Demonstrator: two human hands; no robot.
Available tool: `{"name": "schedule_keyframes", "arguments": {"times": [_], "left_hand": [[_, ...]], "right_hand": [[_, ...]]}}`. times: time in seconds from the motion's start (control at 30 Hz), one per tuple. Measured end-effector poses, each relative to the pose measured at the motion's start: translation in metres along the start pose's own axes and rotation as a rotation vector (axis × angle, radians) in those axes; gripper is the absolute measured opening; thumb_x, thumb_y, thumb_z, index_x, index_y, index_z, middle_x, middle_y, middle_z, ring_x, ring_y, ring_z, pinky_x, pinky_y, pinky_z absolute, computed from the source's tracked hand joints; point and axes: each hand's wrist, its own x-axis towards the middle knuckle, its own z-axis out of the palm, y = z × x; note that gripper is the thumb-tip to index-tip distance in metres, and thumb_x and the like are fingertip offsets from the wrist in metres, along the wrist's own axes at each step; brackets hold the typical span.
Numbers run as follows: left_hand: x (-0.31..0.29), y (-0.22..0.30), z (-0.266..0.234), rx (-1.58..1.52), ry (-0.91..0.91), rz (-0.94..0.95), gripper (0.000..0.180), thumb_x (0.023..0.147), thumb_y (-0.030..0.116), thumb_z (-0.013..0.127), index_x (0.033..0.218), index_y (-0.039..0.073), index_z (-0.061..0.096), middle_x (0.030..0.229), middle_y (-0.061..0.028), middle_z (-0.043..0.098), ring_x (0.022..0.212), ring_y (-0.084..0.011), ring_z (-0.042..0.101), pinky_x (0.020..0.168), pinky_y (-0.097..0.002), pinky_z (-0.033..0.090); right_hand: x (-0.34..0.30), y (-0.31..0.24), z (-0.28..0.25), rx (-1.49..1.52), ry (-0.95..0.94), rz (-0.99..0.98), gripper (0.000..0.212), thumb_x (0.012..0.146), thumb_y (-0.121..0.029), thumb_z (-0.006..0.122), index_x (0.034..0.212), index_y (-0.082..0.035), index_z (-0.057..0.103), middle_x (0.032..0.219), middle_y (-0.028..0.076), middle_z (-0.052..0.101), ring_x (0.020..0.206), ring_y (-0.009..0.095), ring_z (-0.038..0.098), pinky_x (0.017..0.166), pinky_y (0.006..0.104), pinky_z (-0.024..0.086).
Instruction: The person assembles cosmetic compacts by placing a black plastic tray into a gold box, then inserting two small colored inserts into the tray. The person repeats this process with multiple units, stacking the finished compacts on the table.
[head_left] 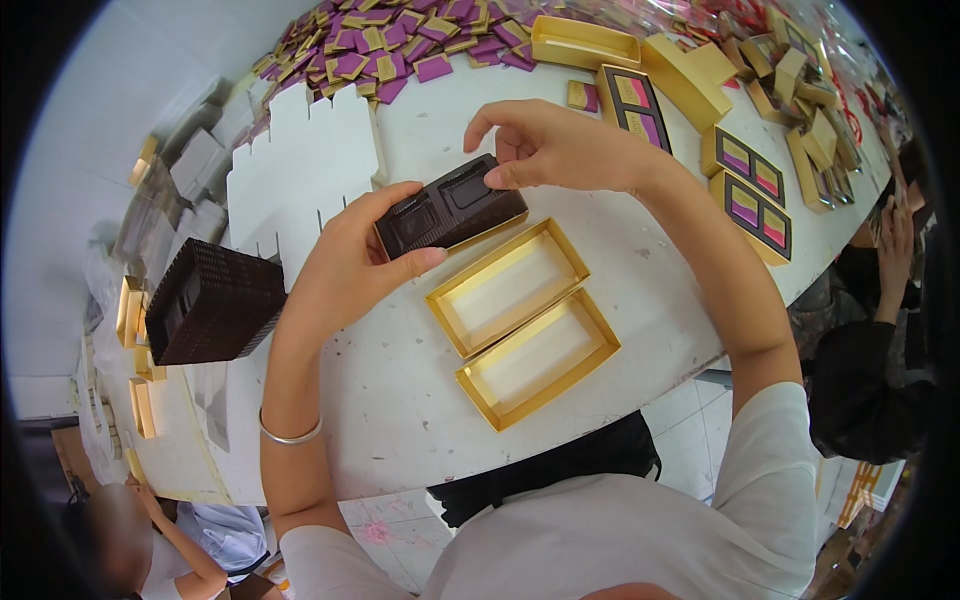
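My left hand (pixel 350 250) grips the left end of a gold box (pixel 490 232) with a black plastic insert (pixel 450 205) in its top. The insert has two recesses. At the box's right end is my right hand (pixel 545 150), its thumb at the insert's edge. The index finger arches apart from the thumb, and the other fingers are curled. Nearer to me, two gold box bases, a farther one (pixel 575 250) and a closer one (pixel 605 345), lie side by side with pale inner bottoms. A stack of black inserts (pixel 215 305) stands left of my left forearm.
White notched card pieces (pixel 300 165) lie behind my left hand. Purple-and-gold packets (pixel 400 50) are heaped at the back. Filled boxes (pixel 755 215) and an upturned gold piece (pixel 685 80) sit at right. Other people are at the lower left (pixel 150 540) and right (pixel 870 370).
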Motion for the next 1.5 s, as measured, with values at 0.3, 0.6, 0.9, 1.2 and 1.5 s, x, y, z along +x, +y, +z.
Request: {"name": "schedule_keyframes", "arguments": {"times": [0.3, 0.6, 0.9, 1.2, 1.5], "left_hand": [[0.002, 0.015, 0.001, 0.06, -0.019, -0.086, 0.049, 0.079, 0.011, 0.071, 0.122, -0.003, 0.051, 0.106, -0.0078, 0.058, 0.094, -0.0129, 0.049, 0.083, -0.0267, 0.04], [0.0, 0.015, -0.001, 0.068, -0.043, -0.105, 0.054, 0.081, 0.013, 0.068, 0.13, 0.003, 0.048, 0.104, -0.0063, 0.057, 0.091, -0.0117, 0.049, 0.079, -0.0254, 0.041], [0.003, -0.003, 0.012, 0.233, 0.013, 0.076, 0.045, 0.089, 0.01, 0.057, 0.133, 0.008, 0.047, 0.113, -0.0075, 0.055, 0.085, -0.0135, 0.05, 0.075, -0.0254, 0.044], [-0.018, 0.056, -0.006, 0.468, 0.428, 0.211, 0.044, 0.081, 0.016, 0.069, 0.123, 0.013, 0.056, 0.111, -0.0023, 0.057, 0.057, -0.0072, 0.039, 0.053, -0.0216, 0.036], [-0.136, 0.057, -0.115, 0.983, 0.648, 0.012, 0.039, 0.077, 0.009, 0.071, 0.114, 0.003, 0.06, 0.105, -0.0112, 0.061, 0.097, -0.0259, 0.057, 0.088, -0.0347, 0.043]], "right_hand": [[-0.004, 0.0, -0.01, 0.077, -0.155, 0.045, 0.015, 0.079, -0.007, 0.067, 0.093, -0.004, 0.06, 0.072, 0.003, 0.056, 0.064, 0.01, 0.051, 0.06, 0.0254, 0.042], [-0.001, 0.002, -0.005, -0.25, -0.087, -0.142, 0.01, 0.076, -0.004, 0.068, 0.085, -0.002, 0.063, 0.085, 0.006, 0.054, 0.08, 0.017, 0.053, 0.068, 0.0286, 0.043], [0.006, 0.006, 0.022, -0.457, 0.138, -0.26, 0.006, 0.079, 0.001, 0.06, 0.082, 0.002, 0.055, 0.092, 0.013, 0.05, 0.088, 0.03, 0.055, 0.073, 0.0391, 0.045], [-0.002, -0.001, 0.038, -0.933, 0.191, -0.45, 0.004, 0.072, -0.003, 0.057, 0.074, -0.001, 0.059, 0.087, 0.011, 0.054, 0.086, 0.026, 0.057, 0.071, 0.0349, 0.05], [-0.004, -0.013, 0.03, -0.758, 0.579, -0.481, 0.017, 0.083, -0.013, 0.061, 0.073, 0.0, 0.058, 0.087, 0.011, 0.053, 0.081, 0.027, 0.058, 0.067, 0.0367, 0.049]]}}
